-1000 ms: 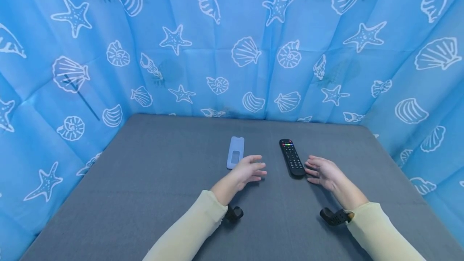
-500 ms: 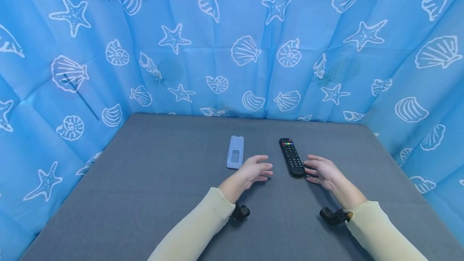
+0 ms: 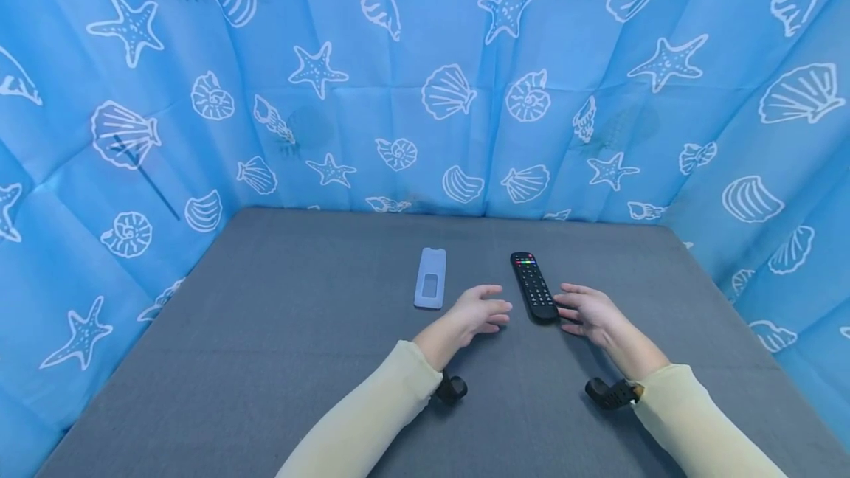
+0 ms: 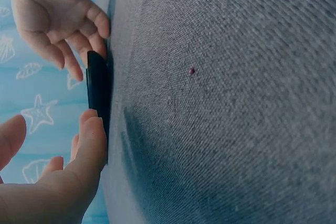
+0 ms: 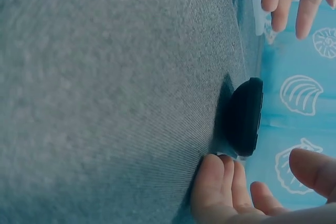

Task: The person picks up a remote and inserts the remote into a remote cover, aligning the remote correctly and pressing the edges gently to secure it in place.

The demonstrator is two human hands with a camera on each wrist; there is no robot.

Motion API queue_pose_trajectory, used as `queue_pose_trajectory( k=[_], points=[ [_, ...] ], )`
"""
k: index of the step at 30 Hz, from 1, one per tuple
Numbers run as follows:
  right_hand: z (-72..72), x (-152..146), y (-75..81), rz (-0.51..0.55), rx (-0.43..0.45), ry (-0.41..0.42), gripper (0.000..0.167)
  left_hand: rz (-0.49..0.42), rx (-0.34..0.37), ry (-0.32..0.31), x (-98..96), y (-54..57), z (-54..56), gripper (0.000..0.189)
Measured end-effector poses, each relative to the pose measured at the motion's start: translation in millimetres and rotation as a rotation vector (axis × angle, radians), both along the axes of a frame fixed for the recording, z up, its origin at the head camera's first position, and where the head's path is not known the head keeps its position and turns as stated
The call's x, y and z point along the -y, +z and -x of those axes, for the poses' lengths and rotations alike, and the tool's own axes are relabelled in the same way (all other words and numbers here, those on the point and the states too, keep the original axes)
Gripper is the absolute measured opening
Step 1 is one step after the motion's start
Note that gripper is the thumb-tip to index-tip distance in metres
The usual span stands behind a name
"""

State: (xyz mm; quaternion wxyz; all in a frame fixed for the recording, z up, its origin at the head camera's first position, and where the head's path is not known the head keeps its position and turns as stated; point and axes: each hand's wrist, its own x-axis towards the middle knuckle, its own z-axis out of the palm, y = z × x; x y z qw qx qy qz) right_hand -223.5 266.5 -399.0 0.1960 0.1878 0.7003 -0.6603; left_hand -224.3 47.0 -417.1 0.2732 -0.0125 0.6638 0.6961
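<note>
A black remote control [image 3: 534,286] with coloured buttons near its far end lies face up on the grey table. My right hand [image 3: 593,317] is just right of it, fingertips at the side of its near end. In the right wrist view the fingers [image 5: 210,182] come right up to the edge of the remote [image 5: 244,118]. My left hand [image 3: 477,313] hovers to the left of the remote with a gap between, fingers relaxed and holding nothing. Behind that hand lies a pale blue-grey remote-shaped cover [image 3: 430,278] with a rectangular window in its near half.
The grey cloth-covered table [image 3: 299,330] reaches back to a blue curtain [image 3: 398,80] printed with white shells and starfish, which also hangs at both sides. Black wrist cameras sit under both sleeves. A small dark red speck [image 4: 191,71] shows on the cloth in the left wrist view.
My left hand has moved to the right, away from the pale cover and closer to the remote. The right hand, the remote and the cover stay in place.
</note>
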Motion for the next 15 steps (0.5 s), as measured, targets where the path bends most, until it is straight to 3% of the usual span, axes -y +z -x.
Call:
queue_pose_trajectory(
  k=[8, 15],
  points=[
    [3.3, -4, -2.1, -0.063, 0.002, 0.068, 0.059, 0.03, 0.019, 0.021, -12.1, -1.9, 3.8, 0.047],
    [8.8, -9, -4.2, -0.206, -0.002, 0.152, 0.055, 0.087, 0.022, 0.081, -29.5, -4.5, 8.3, 0.044]
  ],
)
